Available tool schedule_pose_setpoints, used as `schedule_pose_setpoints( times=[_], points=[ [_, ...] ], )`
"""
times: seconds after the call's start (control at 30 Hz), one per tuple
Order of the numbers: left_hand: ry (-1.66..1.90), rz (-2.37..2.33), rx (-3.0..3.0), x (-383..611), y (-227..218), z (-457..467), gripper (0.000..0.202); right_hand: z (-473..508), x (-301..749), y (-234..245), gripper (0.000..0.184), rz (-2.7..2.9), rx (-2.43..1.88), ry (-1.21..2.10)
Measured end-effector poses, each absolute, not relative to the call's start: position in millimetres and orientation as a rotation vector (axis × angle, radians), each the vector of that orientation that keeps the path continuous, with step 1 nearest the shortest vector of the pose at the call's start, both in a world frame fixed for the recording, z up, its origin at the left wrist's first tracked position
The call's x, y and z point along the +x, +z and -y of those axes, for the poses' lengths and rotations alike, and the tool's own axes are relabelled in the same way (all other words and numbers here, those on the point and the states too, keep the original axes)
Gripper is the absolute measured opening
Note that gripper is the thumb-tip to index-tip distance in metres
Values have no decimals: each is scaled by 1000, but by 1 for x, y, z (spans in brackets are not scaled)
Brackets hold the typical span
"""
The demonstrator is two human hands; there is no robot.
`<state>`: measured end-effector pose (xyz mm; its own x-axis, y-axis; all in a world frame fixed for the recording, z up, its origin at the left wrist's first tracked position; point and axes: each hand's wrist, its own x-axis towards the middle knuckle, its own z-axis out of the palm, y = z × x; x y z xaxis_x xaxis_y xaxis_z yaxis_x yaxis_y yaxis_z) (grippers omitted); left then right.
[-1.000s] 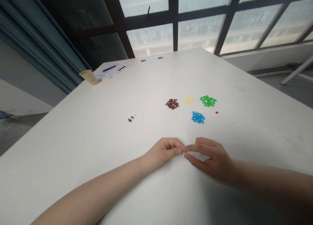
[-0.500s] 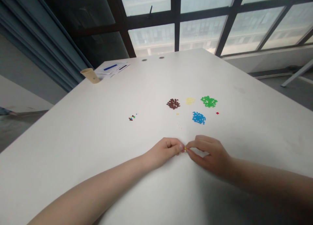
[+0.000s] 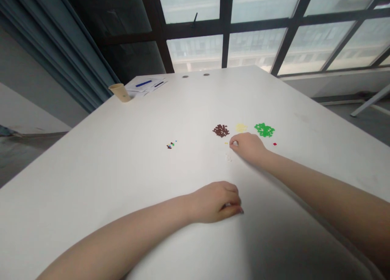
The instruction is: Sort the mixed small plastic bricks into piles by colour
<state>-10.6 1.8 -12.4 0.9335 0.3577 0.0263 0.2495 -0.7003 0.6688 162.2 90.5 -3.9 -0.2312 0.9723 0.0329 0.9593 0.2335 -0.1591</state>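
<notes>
My left hand [image 3: 217, 202] rests low on the white table, fingers curled in a pinch; whatever its fingertips hold is too small to name. Farther out, my right hand [image 3: 249, 145] has thumb and forefinger drawn together in a pinch, and I cannot make out anything between them. Just left of those fingertips lies a single yellow piece [image 3: 226, 143]. A few small white pieces [image 3: 228, 157] are below it. Around my right hand are piles of tiny brown pieces [image 3: 221, 130], pale yellow pieces [image 3: 241, 127] and green pieces [image 3: 264, 130]. The blue pile is hidden behind that hand.
A little mixed cluster of coloured pieces [image 3: 170, 145] sits to the left. One red piece [image 3: 274, 144] lies at the right. A paper cup [image 3: 120, 93] and papers with a blue pen [image 3: 144, 83] are by the far left edge of the table [image 3: 189, 105].
My hands, earlier together at a small yellow piece, have parted. My right hand moved forward over the blue pile; my left turned palm down and stayed low. The view shifted slightly.
</notes>
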Motion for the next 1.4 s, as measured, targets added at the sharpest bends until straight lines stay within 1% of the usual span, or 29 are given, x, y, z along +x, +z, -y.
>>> schedule_pose_setpoints(
  times=[0.17, 0.33, 0.43, 0.53, 0.63, 0.73, 0.83, 0.9, 1.03, 1.4],
  points=[
    [223, -403, 2422, -12, -15, -1, 24, -98, 155, -6, 19, 2321, -1931, 139],
    [267, -374, 2394, -12, -15, -4, 21, -96, 164, -5, 25, 2323, -1902, 134],
    [265, -371, 2367, -11, -13, -5, 19, -84, 169, 1, 27, 2342, -1865, 131],
    [251, -438, 2344, -12, -11, -6, 19, -55, 166, 7, 26, 2367, -1811, 160],
    [275, -794, 2438, -19, -9, -20, 21, -15, 159, 4, 19, 2463, -1747, 226],
    [311, -1428, 2561, -39, -5, -47, 26, 16, 154, -7, 14, 2583, -1667, 305],
    [233, -2023, 2539, -71, -2, -76, 34, 27, 153, -16, 11, 2689, -1557, 365],
    [156, -2238, 2437, -90, -2, -90, 35, 26, 154, -19, 10, 2738, -1505, 382],
    [127, -2285, 2369, -110, -6, -102, 31, 21, 156, -19, 10, 2764, -1495, 386],
    [204, -2152, 2433, -106, -16, -103, 29, 23, 161, -22, 10, 2733, -1445, 392]
  ],
)
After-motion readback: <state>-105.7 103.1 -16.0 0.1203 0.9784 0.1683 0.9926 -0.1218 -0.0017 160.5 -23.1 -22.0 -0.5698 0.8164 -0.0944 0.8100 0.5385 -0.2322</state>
